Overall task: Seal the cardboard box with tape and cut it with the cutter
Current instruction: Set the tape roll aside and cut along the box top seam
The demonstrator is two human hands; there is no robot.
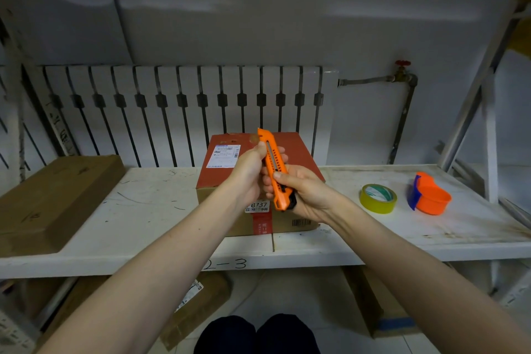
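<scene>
While a flat brown carton (54,198) lies at the far left of the white shelf (149,227), the red-topped cardboard box (293,149) stands near the middle, its brown front wall facing the person and bearing a white label with the digits 8737 (258,206) and a barcode (301,222); a white shipping label (225,156) sits on its top toward the left. Above and in front of this box both bare forearms reach in from the lower corners, meeting around the orange cutter (274,169), which stands nearly upright with its tip tilted slightly left and no blade clearly visible at the tip. The left hand (248,172) has its fingers closed around the upper part of the cutter body, thumb near the top. The right hand (304,192) grips the lower part, its thumb lying on the slider and its fingers wrapped behind the black end cap. To the right of the box, well apart from it, a roll of yellowish tape (378,199) lies flat on the shelf, and just beyond it lies an orange and blue tape dispenser (429,194). Behind the shelf a white radiator (184,112) spans the wall, with a pipe and red valve (402,64) at its right
</scene>
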